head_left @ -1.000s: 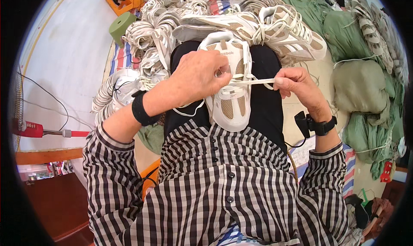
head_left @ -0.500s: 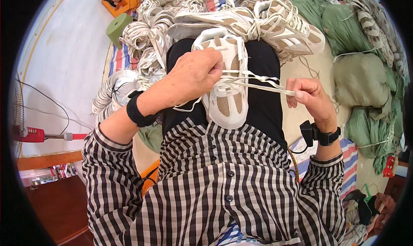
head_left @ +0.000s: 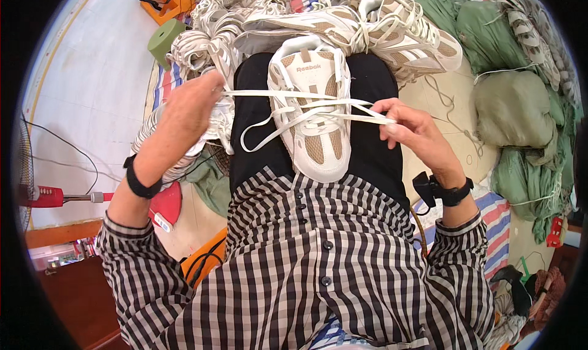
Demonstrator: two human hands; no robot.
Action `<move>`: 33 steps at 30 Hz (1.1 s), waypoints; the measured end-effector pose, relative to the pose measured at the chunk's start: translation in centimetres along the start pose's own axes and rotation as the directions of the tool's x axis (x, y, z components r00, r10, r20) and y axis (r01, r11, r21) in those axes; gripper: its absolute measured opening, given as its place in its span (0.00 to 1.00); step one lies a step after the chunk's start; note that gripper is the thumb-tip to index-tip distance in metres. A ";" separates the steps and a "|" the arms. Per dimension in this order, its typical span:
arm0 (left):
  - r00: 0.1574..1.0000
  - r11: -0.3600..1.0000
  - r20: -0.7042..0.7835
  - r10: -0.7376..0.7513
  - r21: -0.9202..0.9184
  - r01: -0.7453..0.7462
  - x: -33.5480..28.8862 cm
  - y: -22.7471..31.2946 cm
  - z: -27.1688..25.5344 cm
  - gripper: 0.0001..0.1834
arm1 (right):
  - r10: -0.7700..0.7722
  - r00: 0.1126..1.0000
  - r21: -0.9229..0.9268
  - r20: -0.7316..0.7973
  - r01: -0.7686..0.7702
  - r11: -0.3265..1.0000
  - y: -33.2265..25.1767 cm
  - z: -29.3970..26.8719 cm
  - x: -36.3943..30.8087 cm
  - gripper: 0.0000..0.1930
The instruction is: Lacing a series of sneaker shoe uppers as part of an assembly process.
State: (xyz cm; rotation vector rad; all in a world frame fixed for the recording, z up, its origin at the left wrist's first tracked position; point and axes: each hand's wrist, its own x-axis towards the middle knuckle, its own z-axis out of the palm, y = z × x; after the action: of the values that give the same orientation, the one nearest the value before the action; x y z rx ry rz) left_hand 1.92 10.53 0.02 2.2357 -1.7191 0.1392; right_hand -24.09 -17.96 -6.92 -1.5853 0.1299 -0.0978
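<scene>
A white and beige sneaker (head_left: 321, 151) lies between my thighs, its toe toward me and its tongue at the far end. White shoelaces (head_left: 275, 94) cross over its lower eyelets. Left of the shoe, my left hand (head_left: 193, 105) is closed on a lace stretched taut from the shoe; motion slightly blurs its fingers. To the right, my right hand (head_left: 413, 126) pinches lace between thumb and forefinger near the right thigh. One loose loop of lace hangs over my left thigh.
Beyond my knees lie other laced sneakers (head_left: 407, 34). Piled shoe parts (head_left: 208, 44) sit at the far left beside a green stool (head_left: 165, 39) and an orange object (head_left: 165, 1). Green sacks (head_left: 511, 108) line the right side. A striped sheet (head_left: 490, 218) covers part of the floor.
My left hand has moved from over the shoe to its left, drawing a lace out straight. My right hand has come a little closer to the shoe, still pinching lace.
</scene>
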 end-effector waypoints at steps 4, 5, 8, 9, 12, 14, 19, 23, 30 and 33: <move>0.997 0.987 -0.038 -0.070 0.139 0.074 -3.6 -3.6 -2.1 0.04 | 0.058 0.998 -0.049 0.010 -0.057 0.997 1.4 1.0 2.0 0.07; 0.992 0.967 -0.024 -0.127 0.217 0.129 -4.6 -4.8 -2.7 0.03 | 0.072 0.997 -0.087 0.029 -0.070 0.994 1.4 1.4 2.5 0.06; 0.967 0.901 -0.093 -0.239 0.349 0.256 -8.2 -10.2 -3.8 0.02 | 0.013 0.999 -0.078 0.044 -0.009 0.997 1.2 2.8 4.0 0.07; 0.957 0.894 -0.137 -0.254 0.345 0.286 -9.7 -12.0 -4.2 0.02 | -0.045 0.999 -0.062 0.030 0.047 0.997 1.2 3.1 4.5 0.08; 0.926 0.875 -0.079 -0.369 0.306 0.375 -11.3 -14.0 -3.7 0.02 | -0.017 1.000 -0.085 0.012 0.018 0.996 1.7 3.2 5.0 0.10; 0.924 0.895 -0.044 -0.380 0.235 0.379 -11.3 -14.7 -1.4 0.03 | -0.009 0.999 -0.046 -0.033 0.008 0.999 1.6 3.6 5.1 0.09; 0.955 0.944 -0.021 -0.295 0.149 0.295 -9.1 -12.7 2.4 0.04 | -0.122 0.971 -0.175 -0.207 0.086 0.981 0.6 4.1 4.4 0.06; 0.943 0.955 -0.229 -0.243 -0.225 0.192 -5.2 -4.7 3.3 0.05 | -0.322 0.918 -0.487 -0.231 0.178 0.855 0.1 4.3 4.4 0.07; 0.987 0.967 -0.157 -0.032 -0.256 -0.009 -0.9 6.8 6.3 0.08 | -0.546 0.837 -0.768 -0.034 0.328 0.551 0.0 6.4 5.9 0.07; 0.995 0.977 -0.071 -0.063 -0.207 0.047 -0.1 6.4 8.0 0.08 | -0.539 0.842 -0.763 -0.032 0.328 0.557 0.1 6.1 6.1 0.06</move>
State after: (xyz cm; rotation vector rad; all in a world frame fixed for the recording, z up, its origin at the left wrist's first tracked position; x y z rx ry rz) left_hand -5.09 6.74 -6.34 2.0974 -1.5539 0.0337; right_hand -17.20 -12.78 -7.27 -2.4041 -0.0421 -0.7474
